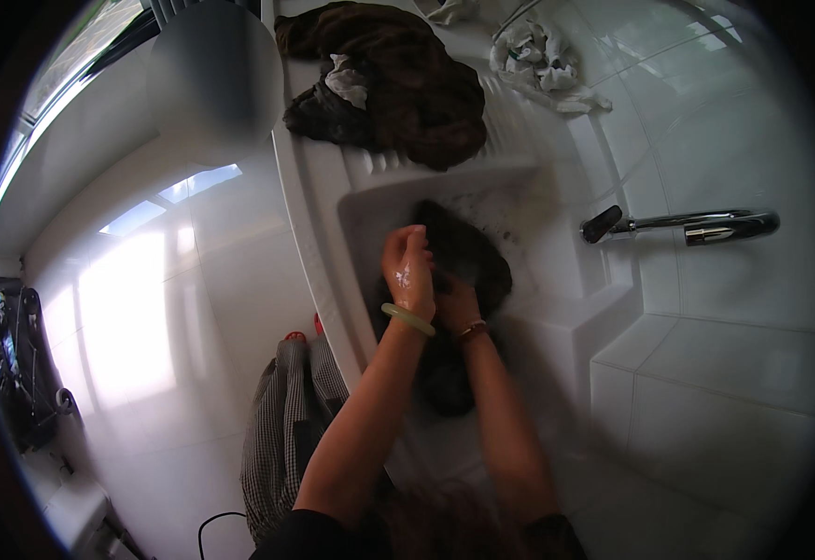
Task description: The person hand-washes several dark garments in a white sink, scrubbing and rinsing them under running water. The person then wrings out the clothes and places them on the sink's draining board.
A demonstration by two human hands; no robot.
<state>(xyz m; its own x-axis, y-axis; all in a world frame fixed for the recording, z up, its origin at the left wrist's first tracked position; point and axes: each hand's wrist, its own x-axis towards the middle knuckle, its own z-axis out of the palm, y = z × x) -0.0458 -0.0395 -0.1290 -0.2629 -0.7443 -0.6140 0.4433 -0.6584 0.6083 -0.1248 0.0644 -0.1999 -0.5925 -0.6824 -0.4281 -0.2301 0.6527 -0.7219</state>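
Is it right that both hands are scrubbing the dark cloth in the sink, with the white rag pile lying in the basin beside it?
Not quite. Both hands, left and right, are on the dark cloth in the sink, but the white rags lie on the ledge above the basin, not in it. The head view shows this.

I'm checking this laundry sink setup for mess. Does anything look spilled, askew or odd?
Nothing looks spilled or broken. Both hands, left hand and right hand, grip a dark wet garment in the white sink. A dark clothes heap and a crumpled white cloth lie loosely on the ribbed ledge behind.
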